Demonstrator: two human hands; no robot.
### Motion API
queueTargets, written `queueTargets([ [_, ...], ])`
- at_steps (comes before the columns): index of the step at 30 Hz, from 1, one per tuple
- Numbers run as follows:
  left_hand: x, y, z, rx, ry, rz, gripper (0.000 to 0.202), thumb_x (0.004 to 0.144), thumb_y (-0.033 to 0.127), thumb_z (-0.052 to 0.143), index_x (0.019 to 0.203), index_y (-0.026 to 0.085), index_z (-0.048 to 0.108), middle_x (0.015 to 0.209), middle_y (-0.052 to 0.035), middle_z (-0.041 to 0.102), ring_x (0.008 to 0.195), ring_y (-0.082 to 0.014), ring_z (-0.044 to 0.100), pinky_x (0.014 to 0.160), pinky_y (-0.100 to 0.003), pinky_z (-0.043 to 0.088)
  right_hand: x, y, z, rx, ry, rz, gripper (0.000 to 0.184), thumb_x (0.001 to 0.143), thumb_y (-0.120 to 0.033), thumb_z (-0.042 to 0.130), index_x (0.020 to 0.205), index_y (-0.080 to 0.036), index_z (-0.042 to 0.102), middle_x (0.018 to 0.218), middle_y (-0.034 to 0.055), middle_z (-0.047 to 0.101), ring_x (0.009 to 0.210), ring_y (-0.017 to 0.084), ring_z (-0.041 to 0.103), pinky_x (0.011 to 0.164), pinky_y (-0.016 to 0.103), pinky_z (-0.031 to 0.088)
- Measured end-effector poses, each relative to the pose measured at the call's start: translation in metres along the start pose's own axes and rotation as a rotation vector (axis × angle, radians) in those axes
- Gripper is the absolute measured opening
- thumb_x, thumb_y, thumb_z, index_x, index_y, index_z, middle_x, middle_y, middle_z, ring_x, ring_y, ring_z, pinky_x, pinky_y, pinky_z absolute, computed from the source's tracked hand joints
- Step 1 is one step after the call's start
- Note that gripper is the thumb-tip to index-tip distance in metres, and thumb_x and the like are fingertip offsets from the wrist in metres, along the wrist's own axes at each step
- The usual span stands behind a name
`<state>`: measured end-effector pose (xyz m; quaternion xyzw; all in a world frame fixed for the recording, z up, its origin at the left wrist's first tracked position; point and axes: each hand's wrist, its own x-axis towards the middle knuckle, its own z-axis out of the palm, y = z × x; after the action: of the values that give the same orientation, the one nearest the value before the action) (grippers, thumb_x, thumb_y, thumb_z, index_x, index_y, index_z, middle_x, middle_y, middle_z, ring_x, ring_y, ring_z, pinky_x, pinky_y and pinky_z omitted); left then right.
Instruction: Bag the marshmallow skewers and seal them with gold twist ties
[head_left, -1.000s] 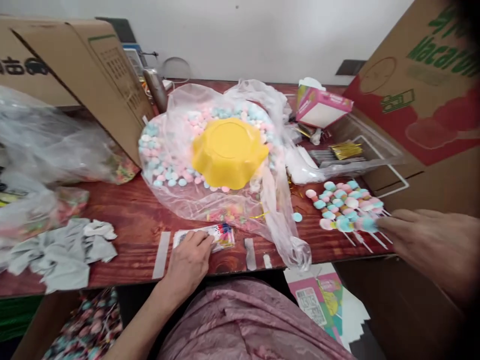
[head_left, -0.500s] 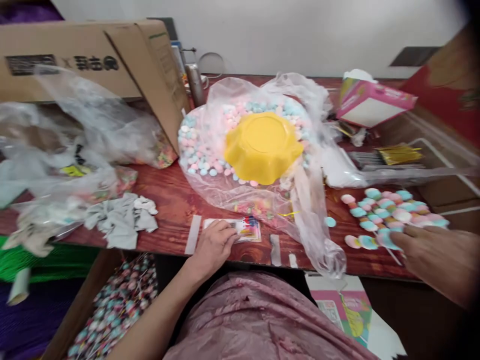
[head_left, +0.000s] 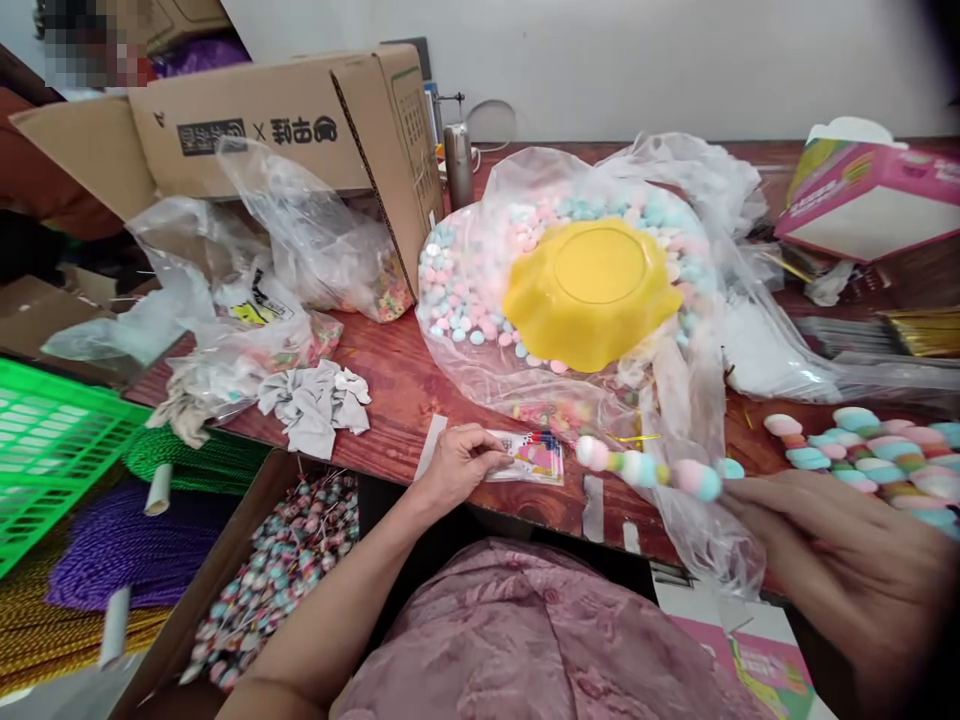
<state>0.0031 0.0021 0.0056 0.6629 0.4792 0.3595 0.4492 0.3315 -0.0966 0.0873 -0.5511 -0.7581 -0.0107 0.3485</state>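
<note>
My right hand (head_left: pixel 832 560) is closed on a candy skewer (head_left: pixel 645 468) of pink, green and blue pieces, held level and pointing left over the table's front edge. My left hand (head_left: pixel 457 462) pinches a small printed clear bag (head_left: pixel 529 457) that lies flat on the red wooden table (head_left: pixel 397 385). A pile of finished candy skewers (head_left: pixel 862 450) lies to the right, beyond my right hand. Behind, an upturned yellow bowl (head_left: pixel 589 290) rests on a big clear bag of pink and blue candies (head_left: pixel 465 300).
A cardboard box (head_left: pixel 285 130) and crumpled plastic bags (head_left: pixel 247 290) crowd the left of the table, with grey paper scraps (head_left: pixel 315 405). Below left are a box of wrapped candies (head_left: pixel 277 575), a green crate (head_left: pixel 45 450) and purple cord. A pink carton (head_left: pixel 870 195) stands far right.
My right hand has lifted one skewer off the pile and carried it left toward the small bag. The view has swung left. My left hand stays on the bag.
</note>
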Motion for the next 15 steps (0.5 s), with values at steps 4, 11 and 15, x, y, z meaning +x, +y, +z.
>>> queueTargets([
  [4,0.000,-0.001,-0.001,-0.034,-0.022,-0.009,0.011,0.075,0.026,0.077,0.071,0.016,0.074,0.069,-0.0014,0.067,0.063,-0.0111,0.057,0.060,-0.022,0.042,0.015,-0.009,0.034,0.028,-0.034,-0.202,0.009,0.090,-0.015,0.062,0.095,-0.020,0.068,0.079,0.0019,0.069,0.069,0.014,0.066,0.066,0.026,0.050],
  [11,0.000,-0.007,-0.002,0.016,-0.056,0.096,0.015,0.081,0.029,0.075,0.072,0.016,0.075,0.071,-0.0032,0.070,0.065,-0.0126,0.060,0.064,-0.024,0.045,0.017,-0.012,0.051,-0.196,-0.140,-0.358,0.020,0.091,-0.008,0.054,0.100,-0.022,0.065,0.081,0.0020,0.069,0.071,0.017,0.062,0.064,0.032,0.044],
  [15,0.000,-0.008,0.000,0.044,-0.105,0.195,0.014,0.085,0.026,0.072,0.074,0.016,0.074,0.071,-0.0031,0.070,0.068,-0.0132,0.061,0.068,-0.025,0.046,0.022,-0.024,0.054,-0.278,-0.140,-0.465,0.020,0.089,-0.007,0.054,0.104,-0.017,0.064,0.084,0.0049,0.071,0.070,0.019,0.059,0.063,0.034,0.043],
])
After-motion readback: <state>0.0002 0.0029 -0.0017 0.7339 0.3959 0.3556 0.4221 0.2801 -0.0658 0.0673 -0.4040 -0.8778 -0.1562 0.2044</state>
